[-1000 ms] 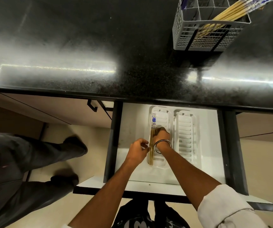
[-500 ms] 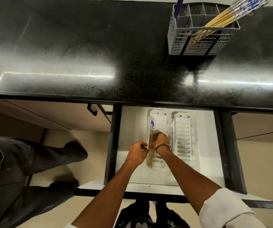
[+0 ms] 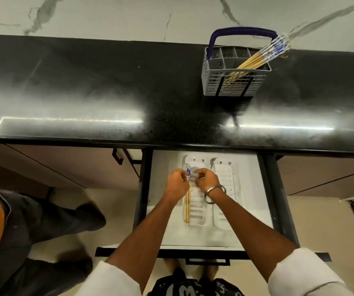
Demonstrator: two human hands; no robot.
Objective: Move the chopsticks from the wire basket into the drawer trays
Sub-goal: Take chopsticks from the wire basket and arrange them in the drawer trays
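Observation:
A grey wire basket (image 3: 233, 83) with a blue handle stands on the black counter at the back right. Several chopsticks with blue-patterned tops (image 3: 255, 59) lean out of it to the right. Below the counter the white drawer (image 3: 251, 199) is pulled out with two white slotted trays side by side. A pair of chopsticks (image 3: 187, 208) lies lengthwise along the left edge of the left tray (image 3: 197, 218). The right tray (image 3: 225, 174) holds nothing. My left hand (image 3: 177, 183) is curled at the pair's patterned tops. My right hand (image 3: 207, 180), with a metal bangle, is curled beside it, blurred.
The glossy black counter (image 3: 107, 86) runs the full width, with a marble wall behind. Another person's dark-trousered legs (image 3: 43, 221) stand on the floor left of the drawer. Closed cabinet fronts flank the drawer on both sides.
Both hands have slid from the middle of the pair in the left tray toward its patterned tops. The view has tilted up, so the whole basket and the wall now show.

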